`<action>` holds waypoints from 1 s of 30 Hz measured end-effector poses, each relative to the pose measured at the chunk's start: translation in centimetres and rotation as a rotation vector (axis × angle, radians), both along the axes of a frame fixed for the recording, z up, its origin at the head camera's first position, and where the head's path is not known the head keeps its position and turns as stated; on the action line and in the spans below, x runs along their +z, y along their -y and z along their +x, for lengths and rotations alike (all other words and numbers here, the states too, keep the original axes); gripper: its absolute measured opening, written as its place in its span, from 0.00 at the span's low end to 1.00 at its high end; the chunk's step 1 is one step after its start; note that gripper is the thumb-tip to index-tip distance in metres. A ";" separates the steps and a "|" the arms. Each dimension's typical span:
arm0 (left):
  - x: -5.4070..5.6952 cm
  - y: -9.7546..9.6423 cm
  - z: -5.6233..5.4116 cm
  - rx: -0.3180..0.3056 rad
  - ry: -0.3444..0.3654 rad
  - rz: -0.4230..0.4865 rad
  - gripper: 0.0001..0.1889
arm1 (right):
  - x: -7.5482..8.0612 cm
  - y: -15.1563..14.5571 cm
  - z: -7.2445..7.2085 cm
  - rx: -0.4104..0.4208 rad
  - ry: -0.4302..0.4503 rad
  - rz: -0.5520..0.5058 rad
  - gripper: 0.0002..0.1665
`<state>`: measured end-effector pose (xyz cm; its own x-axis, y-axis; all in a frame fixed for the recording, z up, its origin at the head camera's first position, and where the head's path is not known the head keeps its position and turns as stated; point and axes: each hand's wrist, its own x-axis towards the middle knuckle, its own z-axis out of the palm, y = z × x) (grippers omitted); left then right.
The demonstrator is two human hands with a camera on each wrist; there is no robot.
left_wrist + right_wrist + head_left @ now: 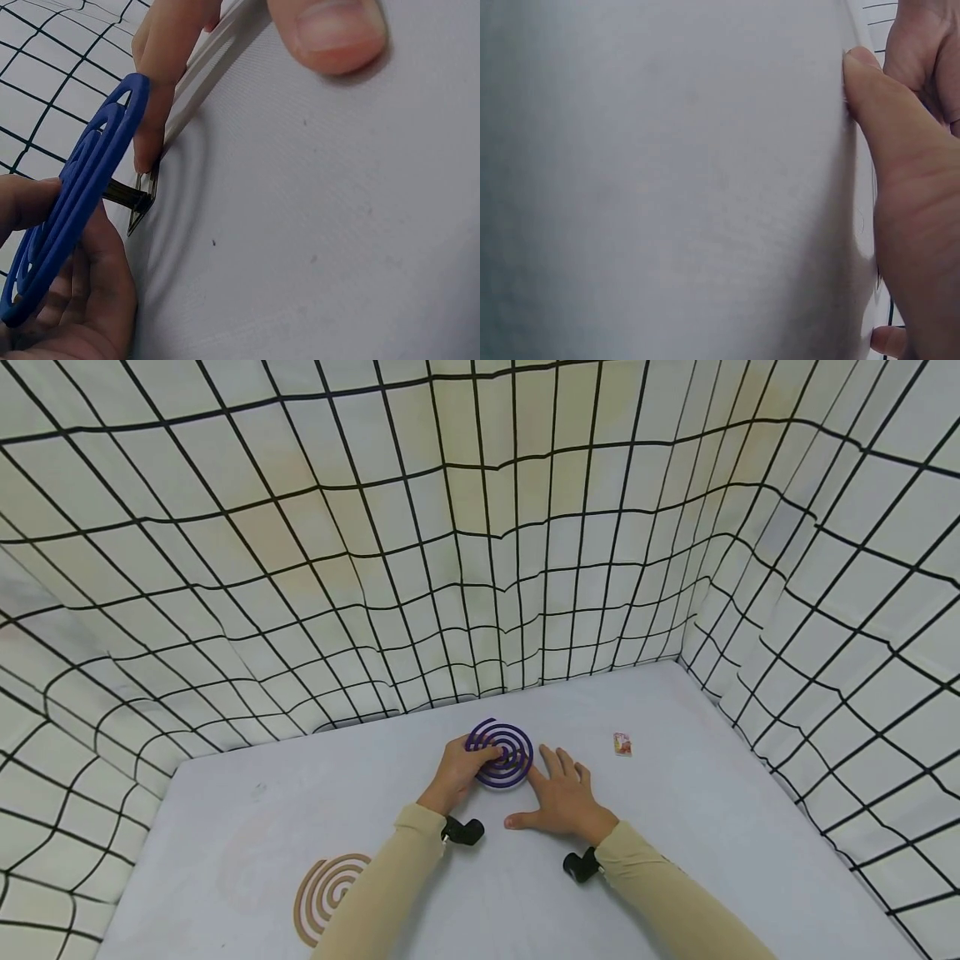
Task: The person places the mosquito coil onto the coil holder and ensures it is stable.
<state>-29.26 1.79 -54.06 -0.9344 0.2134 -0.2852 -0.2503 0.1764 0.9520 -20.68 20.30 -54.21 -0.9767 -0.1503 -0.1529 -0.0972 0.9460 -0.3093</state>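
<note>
In the head view my left hand (452,770) holds a purple-blue spiral mosquito coil (517,768). Its thumb lies over the coil's middle and the other fingers are behind it. From the left wrist side, the coil (90,176) stands tilted above the white surface, with a small metal coil stand (141,199) joined at its centre. My right hand (564,802) rests palm down with fingers spread, just right of the coil. One of its straight fingers (159,90) touches the stand's base. The right wrist view shows mostly white cloth and the thumb (885,105).
A brown spiral coil (300,906) lies at the front left, partly covered by the left sleeve (390,885). To the right is a small colourful packet (622,743). Black netting (495,535) over white cloth walls the table's back and sides.
</note>
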 end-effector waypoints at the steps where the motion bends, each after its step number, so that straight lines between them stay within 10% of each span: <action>1: 0.0 0.0 0.0 0.001 0.001 0.002 0.27 | 0.0 0.0 0.0 0.001 0.002 -0.002 0.65; 30: -0.1 -0.5 -0.1 0.006 -0.020 -0.018 0.24 | -0.2 0.1 0.2 0.013 -0.017 0.038 0.64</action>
<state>-29.35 2.28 -54.18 -0.9410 0.2029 -0.2707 -0.2327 0.1926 0.9533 -20.52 20.19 -54.38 -0.9773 -0.1572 -0.1419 -0.1143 0.9556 -0.2717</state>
